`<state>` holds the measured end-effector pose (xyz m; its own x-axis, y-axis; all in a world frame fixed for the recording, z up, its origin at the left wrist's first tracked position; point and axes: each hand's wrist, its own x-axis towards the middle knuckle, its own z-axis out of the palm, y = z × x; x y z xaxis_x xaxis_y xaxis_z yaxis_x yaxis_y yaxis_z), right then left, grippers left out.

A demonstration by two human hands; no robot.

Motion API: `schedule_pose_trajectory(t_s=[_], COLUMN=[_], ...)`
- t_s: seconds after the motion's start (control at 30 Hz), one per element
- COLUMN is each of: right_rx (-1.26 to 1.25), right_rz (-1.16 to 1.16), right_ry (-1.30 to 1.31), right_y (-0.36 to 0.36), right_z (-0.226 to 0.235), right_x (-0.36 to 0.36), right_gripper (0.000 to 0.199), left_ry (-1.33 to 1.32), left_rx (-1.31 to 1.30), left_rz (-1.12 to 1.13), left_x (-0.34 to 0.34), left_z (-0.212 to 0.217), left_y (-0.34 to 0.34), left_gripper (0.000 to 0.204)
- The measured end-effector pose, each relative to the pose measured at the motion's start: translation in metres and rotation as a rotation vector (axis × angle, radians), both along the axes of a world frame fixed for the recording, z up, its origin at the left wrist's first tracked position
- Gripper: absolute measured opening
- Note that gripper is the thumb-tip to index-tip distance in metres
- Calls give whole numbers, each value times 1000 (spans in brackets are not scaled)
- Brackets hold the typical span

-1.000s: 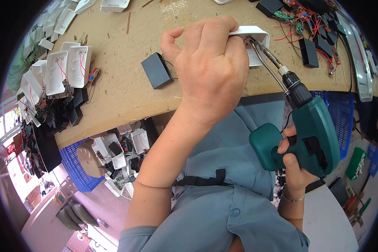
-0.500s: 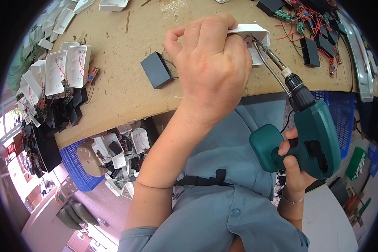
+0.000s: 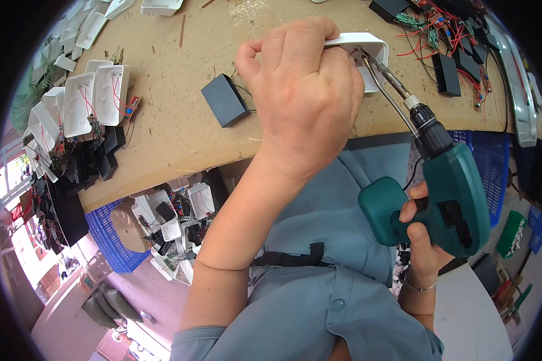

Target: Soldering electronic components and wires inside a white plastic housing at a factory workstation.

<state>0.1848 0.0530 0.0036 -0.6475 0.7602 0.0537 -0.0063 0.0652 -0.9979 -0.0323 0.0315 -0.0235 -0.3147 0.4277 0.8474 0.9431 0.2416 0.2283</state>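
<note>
Left hand (image 3: pixel 301 96): your fingers are clamped over the white housing (image 3: pixel 367 51) at the tabletop (image 3: pixel 180 132) near edge. Right hand (image 3: pixel 418 231) wraps the green drill (image 3: pixel 445 198) grip, bit inside housing.

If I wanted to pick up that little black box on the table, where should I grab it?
Grab the black box by its two long sides, coming straight down from above. It lies flat on the table with bare wood around it, so fingers fit on both sides. Mind the thin wire at its right edge. The left hand is just right of it, so come from the left.
</note>
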Motion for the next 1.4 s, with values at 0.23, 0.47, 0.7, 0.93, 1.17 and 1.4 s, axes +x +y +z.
schedule_pose_trajectory(t_s=[0.23, 0.47, 0.7, 0.93, 1.17, 1.4], right_rx=[-32, -15, -17, -11, 0, 56], right_rz=[-13, 0, -34, -11, -2, 2], right_ry=[-32, -36, -68, -146, -169, -133], right_y=[0, 1, -2, -4, -5, -7], right_z=[2, 3, 7, 17, 18, 17], right_x=[-1, -3, -1, -2, 3, 4], right_gripper=[51, 50, 47, 43, 47, 52], left_ry=[170, 21, -30, -14, -7, -35], left_rx=[-141, -38, -11, -8, -6, -25], left_rz=[88, 12, -16, -2, -16, -31], left_x=[2, 1, 0, 0, 0, 1], left_z=[22, 3, 0, 0, 1, 2], left_y=[-13, -2, 1, 1, 0, -2], left_gripper=[11, 10, 10, 9, 9, 8])
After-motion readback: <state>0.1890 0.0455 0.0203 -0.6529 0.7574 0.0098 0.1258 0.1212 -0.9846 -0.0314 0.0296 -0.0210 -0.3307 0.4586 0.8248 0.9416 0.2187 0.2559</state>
